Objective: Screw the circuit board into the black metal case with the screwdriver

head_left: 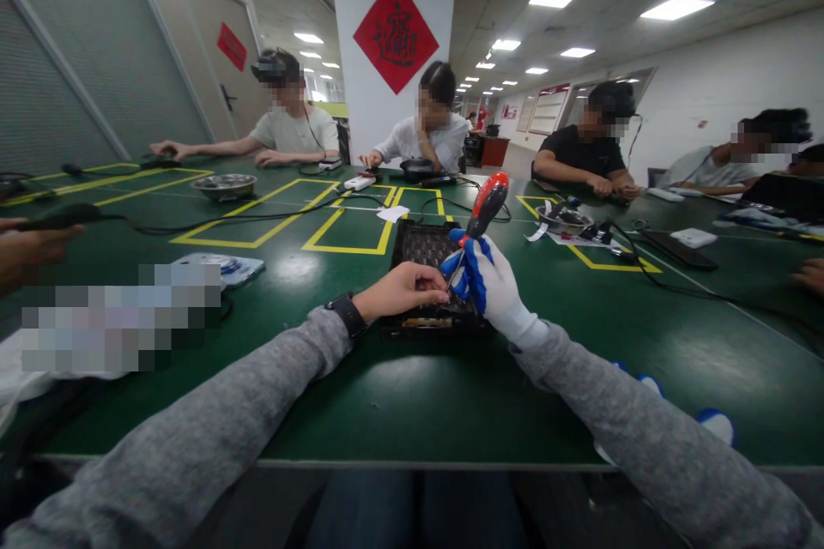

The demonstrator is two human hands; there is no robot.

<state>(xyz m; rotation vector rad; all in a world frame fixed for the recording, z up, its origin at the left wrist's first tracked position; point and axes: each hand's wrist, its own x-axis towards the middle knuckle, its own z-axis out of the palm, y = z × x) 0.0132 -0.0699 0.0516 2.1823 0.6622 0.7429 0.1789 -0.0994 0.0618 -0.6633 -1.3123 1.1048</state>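
A screwdriver (489, 204) with a red and black handle leans up and to the right, its shaft pointing down. My right hand (493, 287), in a white and blue glove, is closed around it near the base of the handle. Bare and with a black band at the wrist, my left hand (405, 287) has its fingers pinched together close to the screwdriver's lower end; whatever is between them is too small to make out. Both hands are over a black open case (421, 242) with dark parts inside, lying on the green table (360, 386).
Metal bowls stand at the left (224, 186) and right (566, 219) on the table. A white paper piece (392, 214) lies behind the case. Black cables cross the table. Several people sit around it. A blue and white item (716, 425) lies beyond my right forearm.
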